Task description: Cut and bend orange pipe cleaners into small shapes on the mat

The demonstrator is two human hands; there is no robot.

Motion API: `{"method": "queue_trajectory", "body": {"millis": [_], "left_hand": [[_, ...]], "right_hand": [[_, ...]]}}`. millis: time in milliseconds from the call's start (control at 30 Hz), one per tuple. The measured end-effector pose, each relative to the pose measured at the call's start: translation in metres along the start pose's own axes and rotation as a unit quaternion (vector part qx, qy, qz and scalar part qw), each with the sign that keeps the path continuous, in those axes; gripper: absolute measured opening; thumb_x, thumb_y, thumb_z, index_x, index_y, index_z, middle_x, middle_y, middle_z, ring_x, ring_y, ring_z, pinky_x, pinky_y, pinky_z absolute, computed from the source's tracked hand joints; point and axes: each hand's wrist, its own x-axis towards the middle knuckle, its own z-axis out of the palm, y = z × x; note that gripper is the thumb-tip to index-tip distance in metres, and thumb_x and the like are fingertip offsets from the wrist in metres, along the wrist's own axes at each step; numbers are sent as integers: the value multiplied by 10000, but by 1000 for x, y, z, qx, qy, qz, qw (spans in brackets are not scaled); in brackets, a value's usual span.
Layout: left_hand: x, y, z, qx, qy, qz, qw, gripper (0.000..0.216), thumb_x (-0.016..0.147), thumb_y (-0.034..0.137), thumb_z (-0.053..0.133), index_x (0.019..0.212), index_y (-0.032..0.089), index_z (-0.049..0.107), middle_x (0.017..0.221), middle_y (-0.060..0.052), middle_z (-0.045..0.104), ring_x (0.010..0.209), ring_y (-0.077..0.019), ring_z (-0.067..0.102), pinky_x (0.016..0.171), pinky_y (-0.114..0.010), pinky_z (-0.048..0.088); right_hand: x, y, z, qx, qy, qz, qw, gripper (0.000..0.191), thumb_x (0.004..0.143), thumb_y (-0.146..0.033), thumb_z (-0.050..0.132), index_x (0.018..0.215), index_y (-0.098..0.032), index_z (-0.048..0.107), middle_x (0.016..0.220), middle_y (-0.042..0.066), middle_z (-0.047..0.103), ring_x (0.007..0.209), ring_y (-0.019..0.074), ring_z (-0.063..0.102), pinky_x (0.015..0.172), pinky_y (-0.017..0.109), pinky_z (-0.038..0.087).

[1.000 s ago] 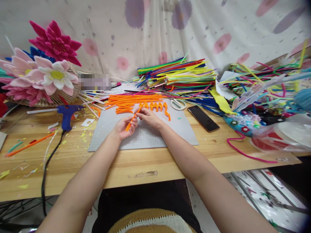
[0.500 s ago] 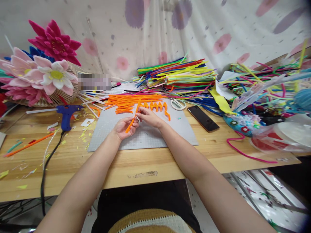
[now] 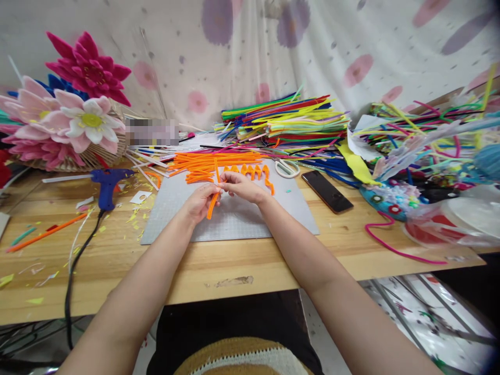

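Over the grey cutting mat point(image 3: 250, 224), my left hand point(image 3: 202, 202) and my right hand point(image 3: 239, 186) meet fingertip to fingertip. Both are closed on orange pipe cleaners point(image 3: 212, 207), whose ends stick out above and below the fingers. How many strands I hold is hard to make out. Just beyond my hands lies a pile of cut orange pipe cleaners point(image 3: 199, 175). Several bent, zigzag orange pieces point(image 3: 255, 171) rest on the mat to the right, behind my right hand.
White-handled scissors point(image 3: 288, 168) and a phone point(image 3: 327, 191) lie to the right. A blue glue gun point(image 3: 106, 188) with a black cord stands left among scraps. Multicoloured pipe cleaner bundles point(image 3: 289, 122) fill the back; fuzzy flowers point(image 3: 90, 121) stand at back left.
The orange pipe cleaners in my hands have turned from a slant to nearly upright, the top end shifting left. My fingers have drawn closer around their middle.
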Motion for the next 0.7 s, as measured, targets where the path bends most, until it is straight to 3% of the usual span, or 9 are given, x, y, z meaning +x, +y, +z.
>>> {"method": "queue_trajectory", "body": {"millis": [67,100,200,267,333,400,500,700], "left_hand": [[1,-2,1,140,55,89,985,99,626,166,579,543,155,525,571,14,518,519,-82,445,500,-198,386],[2,-3,1,221,82,136,962,122,623,167,582,523,162,513,569,15,509,545,-94,449,531,-210,382],[0,-7,3,457,148,258,838,147,652,165,579,526,182,505,618,-9,508,676,-148,489,614,-241,360],[-2,-8,5,561,165,301,754,148,699,187,565,560,190,516,696,-44,536,775,-188,512,643,-263,346],[-3,-10,6,617,170,321,698,147,744,213,541,599,194,535,750,-72,555,831,-214,520,651,-275,336],[-3,-11,6,644,182,326,668,144,777,234,514,648,195,564,785,-84,567,842,-223,525,647,-280,331],[-2,-12,4,636,207,317,672,152,804,259,488,740,198,613,824,-80,581,809,-215,537,634,-277,332],[-2,-13,1,557,199,293,751,151,788,281,516,796,195,640,801,-50,616,715,-174,542,670,-275,369]], "right_hand": [[2,1,0,-62,28,-1,998,154,732,-295,559,673,-179,477,620,-42,451,577,81,410,536,214,338],[2,1,2,-106,48,5,993,136,728,-260,556,654,-177,478,620,-36,463,593,90,419,561,225,339],[5,0,9,-238,97,42,965,134,715,-190,552,605,-180,475,636,-9,506,633,121,443,617,260,339],[5,-1,15,-289,126,65,947,130,720,-188,547,608,-189,480,659,10,533,651,140,453,635,278,341],[5,-1,19,-305,155,78,936,108,728,-203,550,634,-197,497,690,26,558,680,159,469,652,294,347],[5,-2,22,-299,179,80,934,86,738,-232,560,669,-202,518,717,34,576,707,173,486,669,307,352],[4,-2,21,-275,199,76,938,86,757,-281,560,717,-207,542,728,28,586,707,173,507,673,311,358],[4,5,15,-244,199,71,947,84,745,-281,559,722,-200,555,732,-1,595,676,134,515,660,279,374]]}}
